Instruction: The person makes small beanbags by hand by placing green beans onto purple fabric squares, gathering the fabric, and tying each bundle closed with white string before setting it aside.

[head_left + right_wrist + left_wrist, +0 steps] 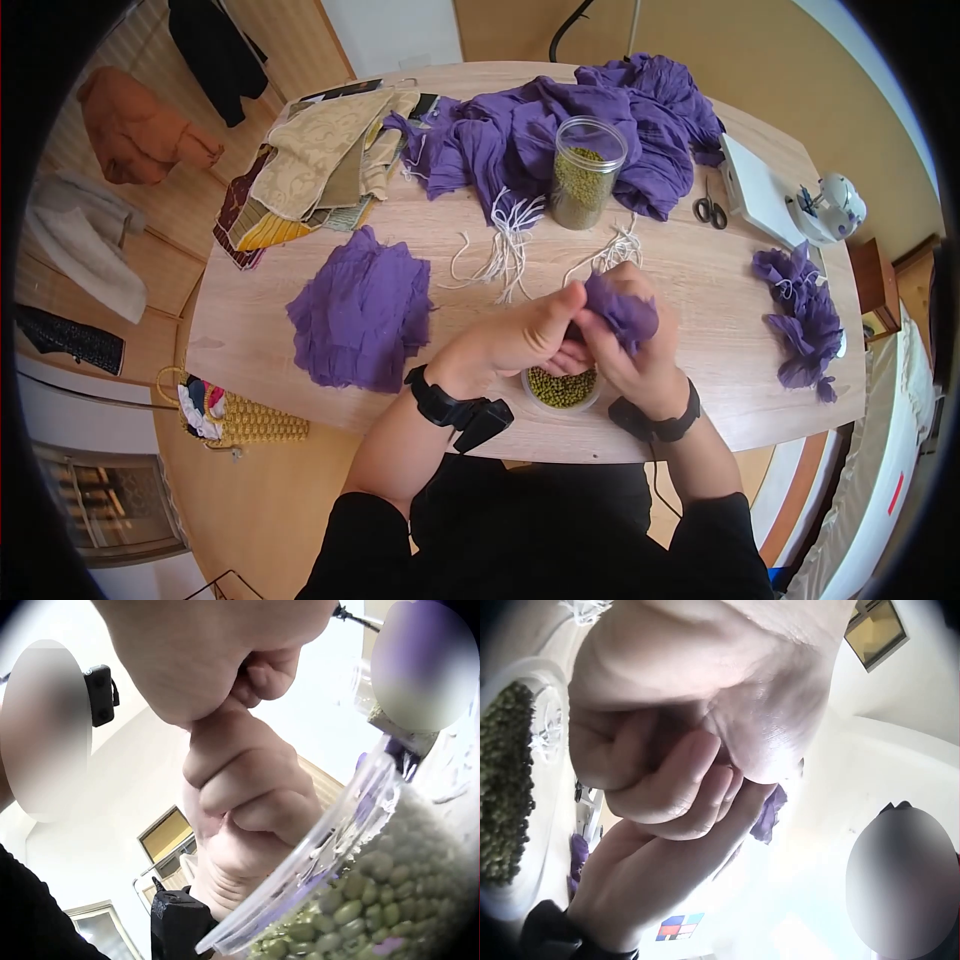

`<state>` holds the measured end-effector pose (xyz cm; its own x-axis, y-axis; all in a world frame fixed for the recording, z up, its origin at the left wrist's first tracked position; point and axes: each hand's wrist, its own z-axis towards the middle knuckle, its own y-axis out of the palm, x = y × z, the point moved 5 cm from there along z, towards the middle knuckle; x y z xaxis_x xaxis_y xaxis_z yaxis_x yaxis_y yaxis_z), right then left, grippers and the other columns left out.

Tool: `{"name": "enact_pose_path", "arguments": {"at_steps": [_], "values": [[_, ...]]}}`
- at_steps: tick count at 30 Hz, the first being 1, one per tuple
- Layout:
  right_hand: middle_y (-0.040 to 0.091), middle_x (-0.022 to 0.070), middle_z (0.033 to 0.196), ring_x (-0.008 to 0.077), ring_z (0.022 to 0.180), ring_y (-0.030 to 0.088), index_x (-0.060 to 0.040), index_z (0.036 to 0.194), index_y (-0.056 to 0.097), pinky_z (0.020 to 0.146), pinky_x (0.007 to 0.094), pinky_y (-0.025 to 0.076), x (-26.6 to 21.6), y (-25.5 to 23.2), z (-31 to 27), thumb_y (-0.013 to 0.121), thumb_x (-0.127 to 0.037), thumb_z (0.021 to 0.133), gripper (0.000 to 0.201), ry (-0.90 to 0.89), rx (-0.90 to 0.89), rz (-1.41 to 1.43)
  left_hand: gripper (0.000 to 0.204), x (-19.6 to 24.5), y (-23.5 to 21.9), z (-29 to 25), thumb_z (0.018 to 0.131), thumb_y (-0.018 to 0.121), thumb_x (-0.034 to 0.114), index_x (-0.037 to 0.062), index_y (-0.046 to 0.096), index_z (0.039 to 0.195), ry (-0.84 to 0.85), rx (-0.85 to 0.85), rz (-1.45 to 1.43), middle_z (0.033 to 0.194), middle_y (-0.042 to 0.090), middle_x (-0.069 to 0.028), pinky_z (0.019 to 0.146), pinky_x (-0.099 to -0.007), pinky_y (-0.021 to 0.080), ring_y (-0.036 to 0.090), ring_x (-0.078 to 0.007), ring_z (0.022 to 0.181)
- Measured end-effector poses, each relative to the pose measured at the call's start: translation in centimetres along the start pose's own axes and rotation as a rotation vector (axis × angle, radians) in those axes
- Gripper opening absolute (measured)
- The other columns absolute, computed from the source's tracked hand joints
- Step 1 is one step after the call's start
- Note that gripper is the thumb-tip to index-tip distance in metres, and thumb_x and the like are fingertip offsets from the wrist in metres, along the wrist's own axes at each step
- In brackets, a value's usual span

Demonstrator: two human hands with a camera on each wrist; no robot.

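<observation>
Holding a scrap of purple cloth (pixel 630 315) up over the near side of the table (pixel 480 405), we've got both hands working close together above a round clear tub (pixel 528 392) of green mung beans (pixel 562 389). Our right hand (pixel 645 350) is gripping the scrap, fingers and thumb closed around it, with a crumpled bit poking out on top. Our left hand (pixel 535 335) is right up against the right one with its fingers curled in, but we honestly can't tell whether it has hold of any cloth, since the inside of that fist is hidden. Further back there's a clear jar (pixel 582 190) partly full of the same beans, standing in front of a big rumpled heap of purple fabric (pixel 510 130), with white strings (pixel 510 245) lying loose nearby. Over on our left sits a flat pile of purple pieces (pixel 360 310), and behind that a stack of patterned fabric samples (pixel 315 160). On our right we've got black scissors (pixel 711 210), a small white sewing machine (pixel 828 212), and some bunched purple scraps (pixel 803 315) near the table's edge.
</observation>
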<state>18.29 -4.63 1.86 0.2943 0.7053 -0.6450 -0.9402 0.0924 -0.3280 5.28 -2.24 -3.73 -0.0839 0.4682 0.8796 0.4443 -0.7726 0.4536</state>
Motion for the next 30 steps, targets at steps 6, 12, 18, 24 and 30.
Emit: {"name": "enact_pose_path", "arguments": {"at_steps": [6, 12, 18, 24, 30], "values": [[0.065, 0.0023, 0.079, 0.0098, 0.069, 0.056, -0.0010, 0.095, 0.068, 0.062, 0.0285, 0.044, 1.4, -1.1, -0.9, 0.069, -0.003, 0.101, 0.007, 0.227, 0.223, 0.092, 0.052, 0.5, 0.6, 0.8, 0.111, 0.050, 0.057, 0.0098, 0.049, 0.089, 0.025, 0.060, -0.111, 0.081, 0.039, 0.0039, 0.059, -0.0207, 0.029, 0.036, -0.0052, 0.071], [0.068, -0.0018, 0.082, 0.0041, 0.074, 0.056, 0.0012, 0.097, 0.070, 0.064, 0.0233, 0.045, 2.3, -1.5, -0.7, 0.065, -0.006, 0.106, 0.013, 0.422, 0.284, 0.250, 0.044, 1.4, 0.9, 1.1, 0.114, 0.047, 0.045, 0.0102, 0.049, 0.088, 0.120, 0.028, -0.138, 0.082, 0.041, 0.0033, 0.058, -0.0211, 0.029, 0.034, -0.0053, 0.070], [0.070, -0.0022, 0.084, 0.0029, 0.076, 0.059, 0.0011, 0.100, 0.072, 0.066, 0.0222, 0.047, 2.5, -1.4, -0.6, 0.068, -0.006, 0.105, 0.010, 0.448, 0.243, 0.291, 0.030, 1.0, 0.2, 1.3, 0.110, 0.041, 0.024, 0.0094, 0.049, 0.085, 0.160, 0.032, -0.086, 0.083, 0.046, 0.0025, 0.059, -0.0215, 0.030, 0.034, -0.0049, 0.069], [0.072, -0.0002, 0.085, 0.0032, 0.075, 0.062, 0.0016, 0.100, 0.072, 0.065, 0.0212, 0.049, 2.4, -0.9, -0.5, 0.069, -0.005, 0.103, 0.008, 0.558, 0.196, 0.406, 0.025, 1.1, 0.4, 1.4, 0.106, 0.039, 0.017, 0.0087, 0.050, 0.085, 0.170, 0.096, 0.028, 0.083, 0.047, 0.0026, 0.060, -0.0219, 0.030, 0.035, -0.0047, 0.069], [0.071, 0.0002, 0.083, 0.0024, 0.073, 0.065, 0.0001, 0.101, 0.072, 0.062, 0.0197, 0.052, 3.2, -1.3, -0.3, 0.070, -0.006, 0.103, 0.007, 0.518, 0.165, 0.356, 0.024, 1.0, -0.1, 1.3, 0.105, 0.040, 0.015, 0.0084, 0.050, 0.085, 0.170, 0.075, 0.102, 0.082, 0.045, 0.0043, 0.060, -0.0224, 0.030, 0.035, -0.0041, 0.068]]}}
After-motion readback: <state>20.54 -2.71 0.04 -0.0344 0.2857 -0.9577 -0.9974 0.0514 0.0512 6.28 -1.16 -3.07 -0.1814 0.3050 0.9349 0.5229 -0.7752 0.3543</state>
